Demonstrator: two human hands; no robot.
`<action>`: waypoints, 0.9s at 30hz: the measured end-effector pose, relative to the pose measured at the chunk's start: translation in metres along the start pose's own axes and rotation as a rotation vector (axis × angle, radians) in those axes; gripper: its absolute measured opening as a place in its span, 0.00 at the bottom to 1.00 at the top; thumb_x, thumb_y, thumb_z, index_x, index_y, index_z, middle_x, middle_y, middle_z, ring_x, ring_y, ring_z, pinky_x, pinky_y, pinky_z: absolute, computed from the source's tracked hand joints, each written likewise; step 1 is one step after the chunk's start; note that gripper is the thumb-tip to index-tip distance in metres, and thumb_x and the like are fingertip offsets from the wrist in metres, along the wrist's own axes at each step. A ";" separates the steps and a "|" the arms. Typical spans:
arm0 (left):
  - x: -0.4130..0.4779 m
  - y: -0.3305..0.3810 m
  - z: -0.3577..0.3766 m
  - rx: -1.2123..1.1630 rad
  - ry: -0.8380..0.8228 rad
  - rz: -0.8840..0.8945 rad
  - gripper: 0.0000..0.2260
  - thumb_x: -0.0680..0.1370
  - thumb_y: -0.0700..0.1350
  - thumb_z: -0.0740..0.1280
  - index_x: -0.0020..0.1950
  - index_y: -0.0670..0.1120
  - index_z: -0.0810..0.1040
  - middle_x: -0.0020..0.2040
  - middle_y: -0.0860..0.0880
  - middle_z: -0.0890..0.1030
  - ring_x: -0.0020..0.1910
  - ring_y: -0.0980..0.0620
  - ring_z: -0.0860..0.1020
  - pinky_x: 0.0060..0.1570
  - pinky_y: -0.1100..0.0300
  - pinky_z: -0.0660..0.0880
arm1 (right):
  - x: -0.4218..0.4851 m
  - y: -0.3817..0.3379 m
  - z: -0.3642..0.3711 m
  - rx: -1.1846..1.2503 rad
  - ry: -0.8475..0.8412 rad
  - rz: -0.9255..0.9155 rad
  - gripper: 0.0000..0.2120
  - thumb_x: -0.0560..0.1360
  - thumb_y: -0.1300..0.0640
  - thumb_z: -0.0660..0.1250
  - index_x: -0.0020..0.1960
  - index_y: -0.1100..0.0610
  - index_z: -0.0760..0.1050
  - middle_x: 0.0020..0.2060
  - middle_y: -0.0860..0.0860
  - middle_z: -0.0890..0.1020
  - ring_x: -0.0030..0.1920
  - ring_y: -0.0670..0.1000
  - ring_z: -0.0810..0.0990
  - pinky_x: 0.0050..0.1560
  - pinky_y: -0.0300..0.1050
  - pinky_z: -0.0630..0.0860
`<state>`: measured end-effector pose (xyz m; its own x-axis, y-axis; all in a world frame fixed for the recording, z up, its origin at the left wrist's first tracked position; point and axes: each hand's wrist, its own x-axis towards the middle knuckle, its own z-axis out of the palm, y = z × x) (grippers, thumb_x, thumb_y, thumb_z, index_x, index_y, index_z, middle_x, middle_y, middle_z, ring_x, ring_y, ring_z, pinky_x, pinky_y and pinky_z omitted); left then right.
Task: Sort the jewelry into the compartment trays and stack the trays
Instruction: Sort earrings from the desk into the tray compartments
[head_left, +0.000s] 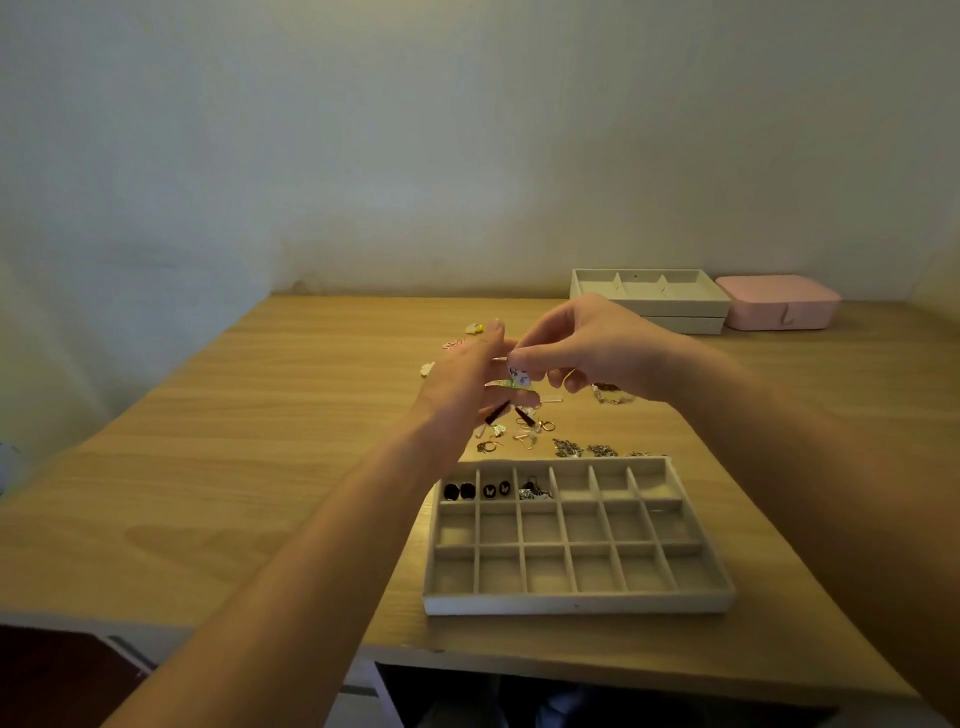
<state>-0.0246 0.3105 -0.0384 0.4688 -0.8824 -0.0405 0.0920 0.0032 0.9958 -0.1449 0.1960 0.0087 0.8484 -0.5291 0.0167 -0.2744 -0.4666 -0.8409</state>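
A grey compartment tray (576, 597) lies near the table's front edge. Its three far-left cells hold dark earrings (460, 491); the other cells are bare. Beyond it a loose pile of jewelry (530, 428) is spread on the wood, with silver chains (582, 448) to the right. Above the pile, my right hand (587, 348) pinches a small white patterned earring (518, 375) between thumb and fingers. My left hand (467, 379) is raised beside it, fingers extended and touching the same piece. Both hands meet in mid-air, away from the tray.
Two more grey trays (649, 299) are stacked at the back right by the wall, with a pink box (779, 301) beside them. A few light charms (474, 328) lie at the far side of the pile. A white drawer unit (140, 649) shows below the table's front left.
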 end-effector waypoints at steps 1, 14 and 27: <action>0.000 -0.001 0.000 -0.009 -0.012 0.006 0.20 0.83 0.58 0.58 0.57 0.46 0.82 0.47 0.47 0.86 0.42 0.49 0.83 0.54 0.50 0.75 | -0.001 -0.001 -0.001 0.002 0.005 -0.004 0.10 0.75 0.52 0.76 0.50 0.58 0.85 0.38 0.53 0.85 0.33 0.45 0.79 0.34 0.39 0.77; -0.006 -0.015 -0.010 -0.074 -0.189 -0.007 0.06 0.80 0.43 0.69 0.54 0.43 0.82 0.41 0.48 0.82 0.31 0.56 0.72 0.35 0.63 0.75 | -0.015 0.005 -0.009 0.116 -0.011 0.071 0.08 0.73 0.53 0.74 0.46 0.58 0.82 0.33 0.50 0.82 0.33 0.48 0.77 0.34 0.42 0.77; -0.004 -0.024 -0.020 0.005 -0.146 -0.041 0.07 0.78 0.42 0.71 0.54 0.41 0.82 0.42 0.47 0.83 0.31 0.56 0.71 0.29 0.65 0.70 | -0.013 0.019 -0.017 0.209 -0.055 0.163 0.12 0.71 0.65 0.77 0.54 0.63 0.82 0.40 0.58 0.86 0.37 0.51 0.85 0.38 0.43 0.84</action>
<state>-0.0114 0.3235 -0.0636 0.3321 -0.9407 -0.0694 0.1037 -0.0367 0.9939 -0.1689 0.1816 0.0022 0.8254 -0.5434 -0.1530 -0.3149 -0.2183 -0.9237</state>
